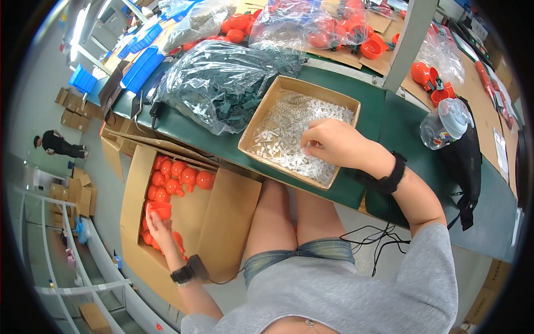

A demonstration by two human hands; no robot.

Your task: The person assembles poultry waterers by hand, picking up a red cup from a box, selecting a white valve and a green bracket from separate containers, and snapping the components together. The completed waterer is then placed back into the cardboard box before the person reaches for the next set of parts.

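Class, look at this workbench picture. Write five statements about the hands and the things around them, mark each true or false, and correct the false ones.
1. The right hand is over the shallow tray of small white pieces. True.
2. The left hand is over the green bench. False: it is at the open cardboard box, among the red parts.
3. The plastic bag of dark green parts lies on the bench, left of the tray. True.
4. The clear jar stands left of the tray. False: it is to the right, beside the black bag.
5. There is a black band on each wrist. True.
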